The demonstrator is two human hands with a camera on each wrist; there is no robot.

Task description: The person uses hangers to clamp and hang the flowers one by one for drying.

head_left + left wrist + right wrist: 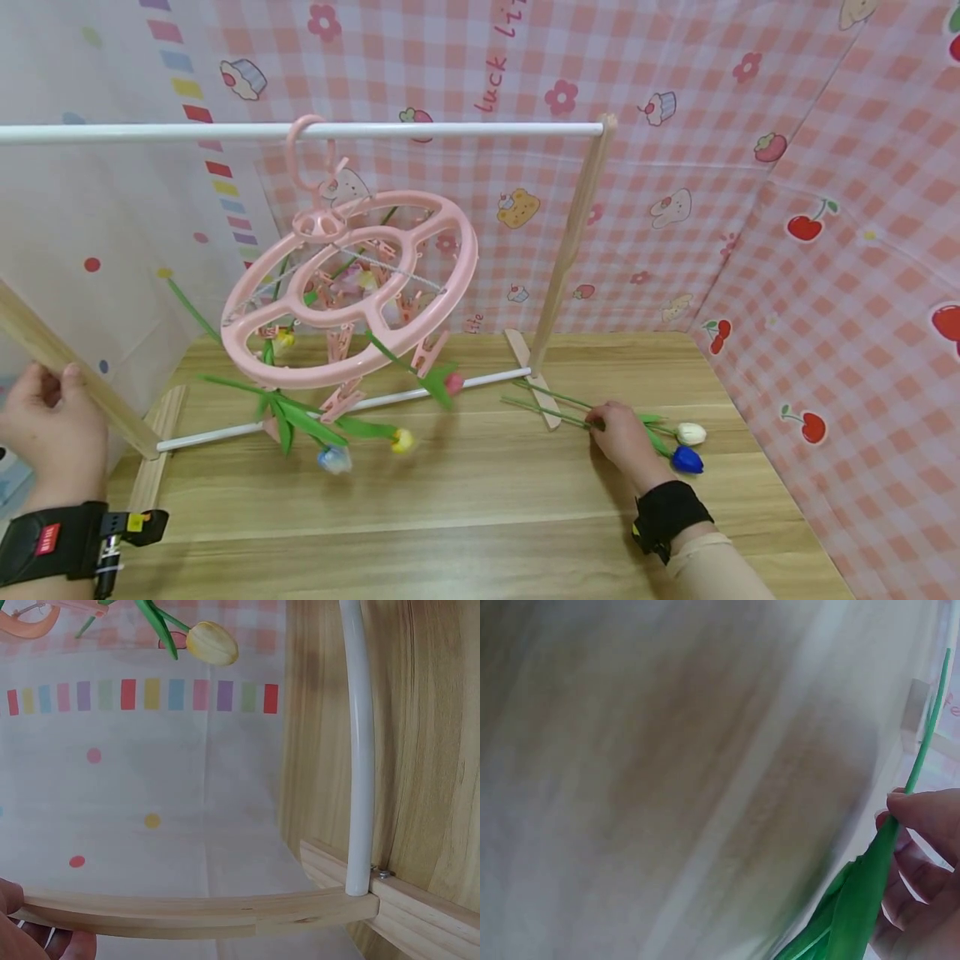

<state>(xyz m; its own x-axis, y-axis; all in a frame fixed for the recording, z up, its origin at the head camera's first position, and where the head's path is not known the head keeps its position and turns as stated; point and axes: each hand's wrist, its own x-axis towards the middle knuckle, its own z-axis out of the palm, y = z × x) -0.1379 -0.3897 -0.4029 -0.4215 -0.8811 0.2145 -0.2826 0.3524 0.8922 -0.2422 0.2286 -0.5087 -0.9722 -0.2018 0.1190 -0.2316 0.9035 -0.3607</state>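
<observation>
Right hand (622,433): pinching a tulip stem (551,411) lying on the counter (480,517); lift level, clear of its neighbour. Left hand (48,425): gripping the rack post (82,379); hold steady.

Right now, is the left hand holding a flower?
No, the left hand grips the rack's wooden post, not a flower.

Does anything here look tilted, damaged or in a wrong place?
Yes. The pink clip hanger hangs strongly tilted from the white rail, its right side raised, so the clipped tulips dangle unevenly. Nothing looks broken or spilled. Two tulips lie on the table by the right hand.
</observation>
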